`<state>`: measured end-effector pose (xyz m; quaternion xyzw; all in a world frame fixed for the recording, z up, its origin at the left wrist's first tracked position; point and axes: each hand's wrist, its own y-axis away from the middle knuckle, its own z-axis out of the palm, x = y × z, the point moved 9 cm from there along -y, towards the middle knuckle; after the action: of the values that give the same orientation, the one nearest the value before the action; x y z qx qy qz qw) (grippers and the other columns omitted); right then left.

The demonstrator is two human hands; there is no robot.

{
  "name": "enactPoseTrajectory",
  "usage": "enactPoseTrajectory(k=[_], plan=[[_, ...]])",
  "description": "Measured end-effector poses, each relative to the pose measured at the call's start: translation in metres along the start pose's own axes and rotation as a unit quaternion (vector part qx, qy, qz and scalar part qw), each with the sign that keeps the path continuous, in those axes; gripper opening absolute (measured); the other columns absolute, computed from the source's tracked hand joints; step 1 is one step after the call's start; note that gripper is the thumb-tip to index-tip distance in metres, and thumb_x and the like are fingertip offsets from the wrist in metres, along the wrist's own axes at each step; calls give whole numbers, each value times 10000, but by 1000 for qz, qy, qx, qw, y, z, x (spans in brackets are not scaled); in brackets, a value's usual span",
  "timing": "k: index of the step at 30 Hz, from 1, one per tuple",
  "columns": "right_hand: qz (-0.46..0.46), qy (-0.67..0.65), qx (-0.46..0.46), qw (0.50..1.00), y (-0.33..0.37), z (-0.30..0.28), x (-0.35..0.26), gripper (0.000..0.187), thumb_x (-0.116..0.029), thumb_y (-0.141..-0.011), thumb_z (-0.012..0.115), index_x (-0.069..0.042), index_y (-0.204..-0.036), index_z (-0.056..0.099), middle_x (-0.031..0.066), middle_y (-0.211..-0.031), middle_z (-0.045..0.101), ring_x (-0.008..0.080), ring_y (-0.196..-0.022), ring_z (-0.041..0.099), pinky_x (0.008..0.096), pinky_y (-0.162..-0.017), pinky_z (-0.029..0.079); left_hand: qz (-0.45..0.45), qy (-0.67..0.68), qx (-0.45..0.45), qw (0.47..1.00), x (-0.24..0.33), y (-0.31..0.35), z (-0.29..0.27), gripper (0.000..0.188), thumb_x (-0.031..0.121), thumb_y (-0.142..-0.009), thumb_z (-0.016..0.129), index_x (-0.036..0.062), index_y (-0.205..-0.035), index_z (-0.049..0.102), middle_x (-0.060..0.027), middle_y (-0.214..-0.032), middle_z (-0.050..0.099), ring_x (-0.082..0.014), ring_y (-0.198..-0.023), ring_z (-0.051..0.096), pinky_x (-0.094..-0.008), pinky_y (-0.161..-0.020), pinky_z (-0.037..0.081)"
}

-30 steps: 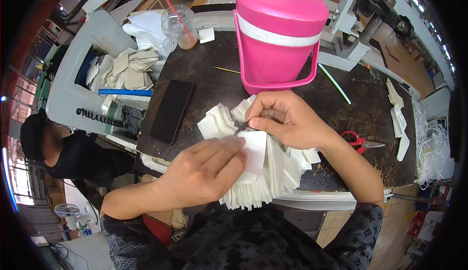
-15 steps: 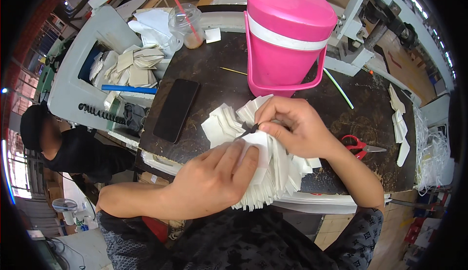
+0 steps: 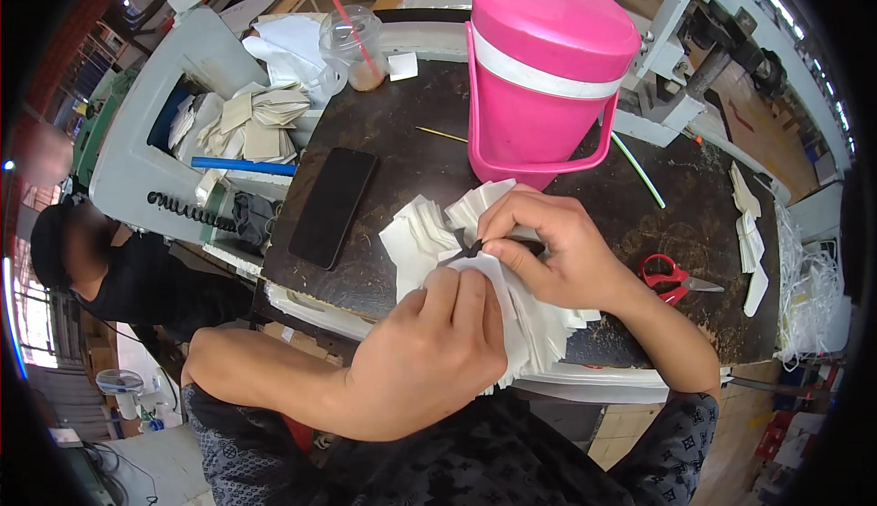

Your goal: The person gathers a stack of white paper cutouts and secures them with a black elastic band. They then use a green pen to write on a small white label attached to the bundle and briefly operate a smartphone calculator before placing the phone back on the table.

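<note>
A thick bundle of white fabric pieces lies at the front of the dark table, its layers fanned to both sides. Across its middle runs a short black strip. My right hand pinches this strip between thumb and forefinger from the right. Closed over the near side of the bundle, my left hand has its fingers curled on a white piece just below the strip. Its thumb is hidden, and so is the bundle's underside.
A pink lidded bucket stands just beyond my hands. Red-handled scissors lie at right, a black phone at left. A plastic cup with a straw sits at the far left. A person in black is beyond the table's left side.
My left hand has drawn back slightly toward me and its fingers have curled more. My right hand keeps its pinch at nearly the same spot.
</note>
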<state>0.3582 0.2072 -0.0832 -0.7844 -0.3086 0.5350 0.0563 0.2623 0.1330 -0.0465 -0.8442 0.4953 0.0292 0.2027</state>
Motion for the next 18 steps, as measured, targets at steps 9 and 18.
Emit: enactPoseTrajectory(k=[9,18], plan=[[-56,203,2,978,4,9,-35,122,31,-855,720,-2,-909,616,116,-883,647,318,-824,609,383,-764,510,-52,-53,-102,992,-3,-4,15,362,77,-638,659,-126,-938,673,-100,-831,540,-189,-730,542,-243,-554,505],[-36,36,-70,996,2,7,-17,138,39,-798,766,19,-872,652,113,-905,681,299,-860,643,388,-780,524,21,76,17,997,-15,8,4,306,60,-695,689,-125,-939,683,-66,-746,567,-169,-700,559,-251,-509,485]])
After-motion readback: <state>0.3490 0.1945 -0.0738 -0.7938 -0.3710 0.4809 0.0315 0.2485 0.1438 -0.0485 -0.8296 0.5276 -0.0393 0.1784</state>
